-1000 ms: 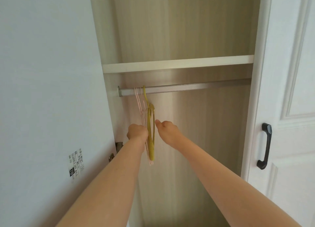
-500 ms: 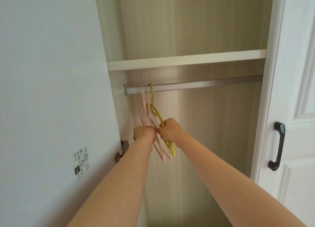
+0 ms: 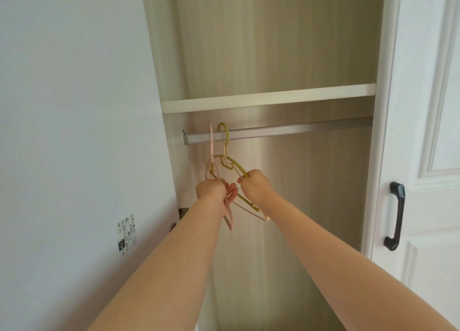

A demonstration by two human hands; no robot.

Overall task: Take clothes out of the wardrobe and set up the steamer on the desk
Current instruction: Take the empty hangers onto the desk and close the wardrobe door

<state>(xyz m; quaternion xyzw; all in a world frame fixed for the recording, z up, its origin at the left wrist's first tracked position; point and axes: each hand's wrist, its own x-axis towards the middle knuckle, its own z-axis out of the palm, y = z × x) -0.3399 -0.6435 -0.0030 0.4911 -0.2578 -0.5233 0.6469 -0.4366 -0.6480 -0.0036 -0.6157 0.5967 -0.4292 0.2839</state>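
Yellow-green hanger [image 3: 230, 165] hooked on the metal rail [image 3: 286, 131], its arm running to 4 o'clock into the right hand [image 3: 255, 185], fingers closed around it. Left hand [image 3: 214, 190], at 9 o'clock of the right, grips the pink hangers [image 3: 211, 144].

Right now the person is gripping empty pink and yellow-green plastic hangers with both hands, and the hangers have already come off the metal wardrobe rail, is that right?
Not quite. The head view shows the pink plastic hangers and the yellow-green plastic hanger still hooked over the metal wardrobe rail. The rest holds: both the left hand and right hand grip them, and they carry no clothes.
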